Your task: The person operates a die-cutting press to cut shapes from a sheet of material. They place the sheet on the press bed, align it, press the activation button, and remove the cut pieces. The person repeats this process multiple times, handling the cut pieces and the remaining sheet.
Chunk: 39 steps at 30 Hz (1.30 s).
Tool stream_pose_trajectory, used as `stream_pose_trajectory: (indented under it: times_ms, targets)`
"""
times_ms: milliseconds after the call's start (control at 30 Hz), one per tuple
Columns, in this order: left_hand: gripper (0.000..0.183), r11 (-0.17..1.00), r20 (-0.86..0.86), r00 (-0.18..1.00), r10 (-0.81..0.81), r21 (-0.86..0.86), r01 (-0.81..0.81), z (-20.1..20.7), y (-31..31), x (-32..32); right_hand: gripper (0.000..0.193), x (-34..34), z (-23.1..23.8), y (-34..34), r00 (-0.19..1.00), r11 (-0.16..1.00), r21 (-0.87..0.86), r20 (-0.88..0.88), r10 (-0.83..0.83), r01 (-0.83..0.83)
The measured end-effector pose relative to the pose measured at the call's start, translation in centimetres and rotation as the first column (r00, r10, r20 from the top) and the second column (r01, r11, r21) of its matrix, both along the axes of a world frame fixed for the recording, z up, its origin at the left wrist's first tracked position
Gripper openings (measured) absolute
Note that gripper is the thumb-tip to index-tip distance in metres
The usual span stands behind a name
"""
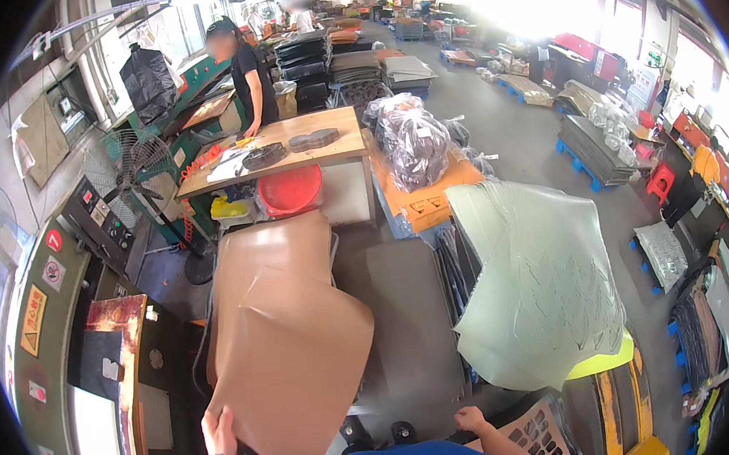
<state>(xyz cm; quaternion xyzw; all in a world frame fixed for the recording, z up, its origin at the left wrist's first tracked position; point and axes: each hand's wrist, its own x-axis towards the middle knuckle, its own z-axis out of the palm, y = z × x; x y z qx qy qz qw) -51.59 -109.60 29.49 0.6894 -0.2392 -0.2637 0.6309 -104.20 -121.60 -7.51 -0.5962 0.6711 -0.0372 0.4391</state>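
My left hand (220, 432) is closed on the near left edge of a large brown sheet (292, 334). The sheet is smooth and bends in the middle, its far part resting on a stack at my left front. At the lower right, my right hand (471, 420) has its fingers curled, and nothing shows in them. Beside the right forearm lies a brown sheet with rows of dark cut-out shapes (535, 435), partly hidden by the arm. Farther forward on the right, a pale green sheet (537, 283) with angular marks drapes over a stack.
Machine cabinets (42, 334) stand at left, near a floor fan (137, 180). Ahead, a wooden table (324, 129) holds dark cut pieces, with a red basin (290, 190) beneath. A co-worker (253, 83) stands behind it. Yellow-striped metal (610, 413) lies at lower right.
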Motion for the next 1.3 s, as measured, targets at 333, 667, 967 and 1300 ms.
stream_pose_trajectory:
  times_ms: [333, 667, 967, 1300]
  targets:
    - [0.028, 0.688, 0.601, 0.746, -0.286, 0.671, -0.276, 13.7, 16.7, 0.4, 0.024, 8.9, 2.6, -9.6, 0.93, 0.927, -0.132, 0.066, 0.361, -0.351]
    - [0.009, 0.581, 0.499, 0.348, -0.794, 0.79, 0.196, 23.6, 29.9, -1.6, 0.018, 39.3, 12.0, -0.5, 0.518, 0.64, -0.437, 0.376, 0.768, -0.632]
    - [0.007, 0.489, 0.34, 0.431, -0.836, 0.817, 0.304, 27.5, 44.6, 0.9, 0.032, 63.9, 30.5, 24.8, -0.069, 0.484, -0.636, 0.644, 0.762, -0.601]
    - [0.01, 0.298, 0.149, 0.791, -0.593, 0.954, 0.044, 25.3, 57.6, 9.2, 0.03, 71.4, 29.9, 35.4, -0.204, 0.081, -0.466, 0.529, 0.824, -0.881]
